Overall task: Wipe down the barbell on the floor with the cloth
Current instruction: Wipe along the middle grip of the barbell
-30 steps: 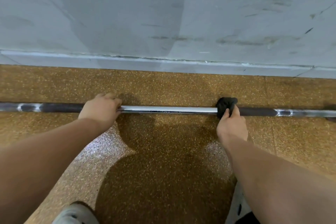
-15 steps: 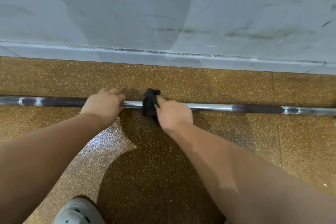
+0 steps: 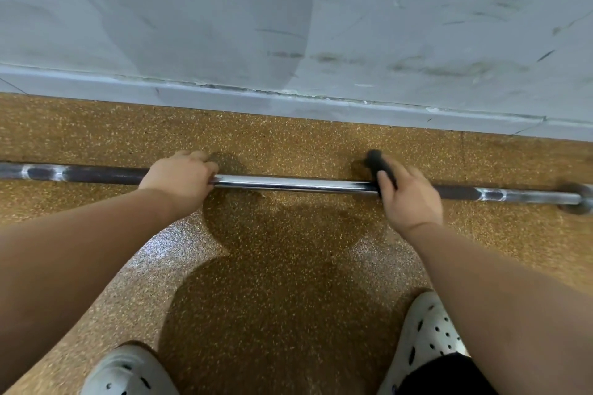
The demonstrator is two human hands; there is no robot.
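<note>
barbell lies flat on the speckled brown floor, parallel to the grey wall and a little apart from its skirting, and it crosses the whole view from left to right. left hand grips the bar from above, fingers curled round it, at the place where the dark part meets the shiny middle; it has not moved in the last second. right hand is the one that changed: half a second ago it was just beside the left hand, and now it is again at the right end of the shiny part, well apart from the left one. it holds the black cloth wrapped over the bar, with thumb and fingers closed around both. so i judge that one pass, in and back out, is made on the middle part, and the dark parts on both sides probably wait for their turn. the middle is bright chrome with a clean reflection; the outer parts are dark and matt, with pale worn rings, and at the right edge a collar shows, blurred.
</note>
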